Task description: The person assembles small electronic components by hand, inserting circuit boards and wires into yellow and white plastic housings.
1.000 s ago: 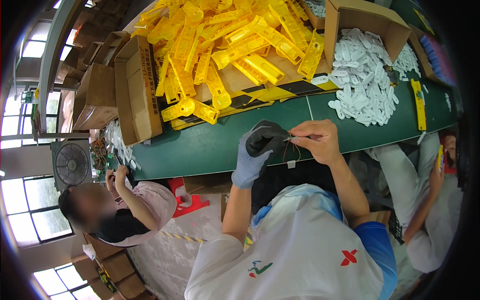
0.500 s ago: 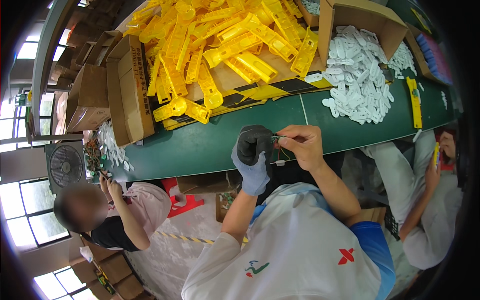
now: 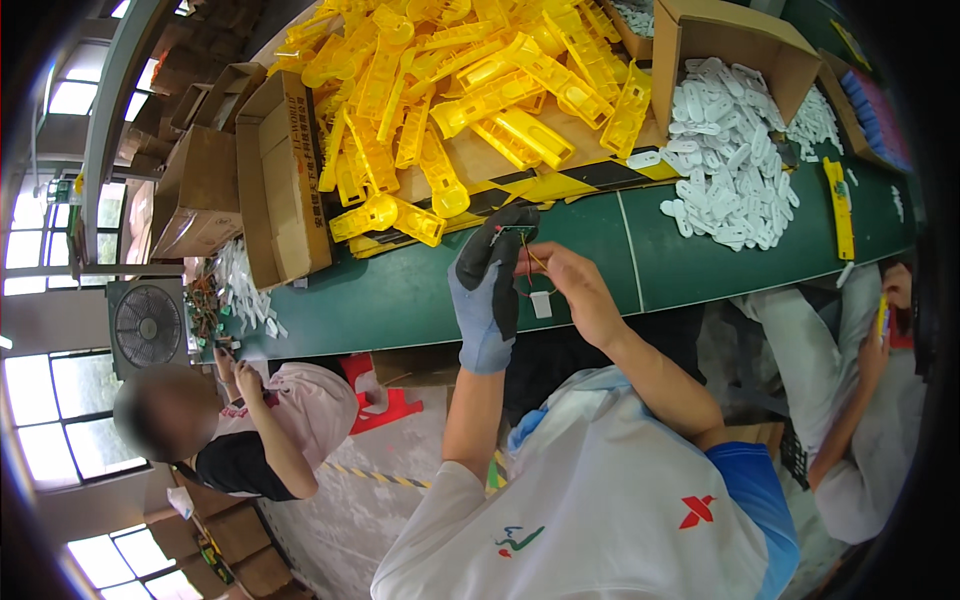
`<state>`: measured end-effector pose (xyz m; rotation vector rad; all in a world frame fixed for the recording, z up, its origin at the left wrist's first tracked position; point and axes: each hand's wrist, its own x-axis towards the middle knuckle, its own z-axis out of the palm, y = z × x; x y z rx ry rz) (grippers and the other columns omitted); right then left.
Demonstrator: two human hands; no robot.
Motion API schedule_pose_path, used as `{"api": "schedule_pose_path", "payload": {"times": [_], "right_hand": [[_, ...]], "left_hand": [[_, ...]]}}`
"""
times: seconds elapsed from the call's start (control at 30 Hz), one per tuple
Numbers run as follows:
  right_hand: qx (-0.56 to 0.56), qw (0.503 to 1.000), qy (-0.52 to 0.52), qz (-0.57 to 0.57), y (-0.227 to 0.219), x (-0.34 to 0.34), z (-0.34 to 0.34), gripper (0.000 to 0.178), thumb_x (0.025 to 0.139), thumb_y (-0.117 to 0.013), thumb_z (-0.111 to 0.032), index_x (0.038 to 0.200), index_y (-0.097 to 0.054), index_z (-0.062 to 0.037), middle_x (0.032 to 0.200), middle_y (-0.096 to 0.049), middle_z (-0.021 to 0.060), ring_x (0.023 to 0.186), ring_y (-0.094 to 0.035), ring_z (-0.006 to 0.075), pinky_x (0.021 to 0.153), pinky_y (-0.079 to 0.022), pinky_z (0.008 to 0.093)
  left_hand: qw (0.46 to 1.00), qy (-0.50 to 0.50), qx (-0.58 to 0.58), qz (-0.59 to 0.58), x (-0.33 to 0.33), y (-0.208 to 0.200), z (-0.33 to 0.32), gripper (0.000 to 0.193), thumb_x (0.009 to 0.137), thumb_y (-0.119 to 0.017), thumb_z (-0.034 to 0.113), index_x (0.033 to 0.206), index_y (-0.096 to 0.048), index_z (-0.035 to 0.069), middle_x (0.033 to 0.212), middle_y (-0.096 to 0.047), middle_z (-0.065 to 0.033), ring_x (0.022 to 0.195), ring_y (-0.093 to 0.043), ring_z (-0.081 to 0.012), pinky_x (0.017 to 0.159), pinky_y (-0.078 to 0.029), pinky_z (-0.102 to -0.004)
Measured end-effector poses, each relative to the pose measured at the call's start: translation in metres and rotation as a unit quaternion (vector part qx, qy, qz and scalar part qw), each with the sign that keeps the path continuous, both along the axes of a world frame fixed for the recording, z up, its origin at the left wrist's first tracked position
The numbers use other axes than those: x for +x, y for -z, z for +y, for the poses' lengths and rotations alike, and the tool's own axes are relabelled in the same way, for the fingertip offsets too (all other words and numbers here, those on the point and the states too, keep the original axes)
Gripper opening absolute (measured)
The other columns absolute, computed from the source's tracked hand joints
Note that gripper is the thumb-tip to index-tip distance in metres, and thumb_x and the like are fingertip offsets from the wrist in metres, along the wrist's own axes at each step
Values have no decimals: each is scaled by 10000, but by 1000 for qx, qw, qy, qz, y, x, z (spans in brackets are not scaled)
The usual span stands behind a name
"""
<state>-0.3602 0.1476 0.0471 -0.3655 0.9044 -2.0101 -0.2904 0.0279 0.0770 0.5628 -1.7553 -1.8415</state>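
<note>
My left hand (image 3: 486,285), in a grey-blue glove with dark fingers, is raised at the table's near edge. Between its fingertips it pinches a small green circuit board (image 3: 518,229). Thin red and yellow wires (image 3: 524,268) hang from the board, ending in a white plug connector (image 3: 541,304). My bare right hand (image 3: 578,290) is close beside it, thumb and fingers closed on the wires just below the board. The exact contact of its fingertips is partly hidden.
Yellow plastic housings (image 3: 470,90) are heaped on cardboard beyond my hands. White plastic pieces (image 3: 735,160) spill from a carton (image 3: 740,35) at the right. An open box (image 3: 275,190) stands at the left. Co-workers sit to the left (image 3: 270,430) and right (image 3: 850,400).
My left hand has turned and risen, its fingers now pointing up with the board at the tips. My right hand has shifted left and down onto the wires. The connector hangs more in view.
</note>
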Motion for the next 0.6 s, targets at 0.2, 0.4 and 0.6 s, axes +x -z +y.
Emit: {"api": "schedule_pose_path", "payload": {"times": [0.2,0.4,0.6], "right_hand": [[81,974,1,214,3,21,-19,226,874,-698,-130,1050,-604,-24,1007,-586,63,1017,-568,130,789,-486,259],[61,975,-173,128,-13,38,-10,160,878,-712,-156,920,-580,-74,624,-487,-75,532,-420,18,481,-295,215],[77,899,-389,184,-72,-42,44,270,953,-593,-228,1145,-662,-51,635,-530,-34,545,-435,36,500,-331,217]], "left_hand": [[996,1,76,43,1,-13,-16,364,990,-550,121,1322,-531,-27,1220,-644,-156,1091,-640,-284,964,-495,-374],[995,16,-92,20,11,-13,-58,306,960,-578,101,1229,-613,-42,1063,-685,-117,928,-661,-204,883,-496,-304],[990,14,-142,-5,38,-18,-60,292,947,-604,141,1151,-641,-64,927,-682,-78,777,-625,-154,773,-497,-279]]}}
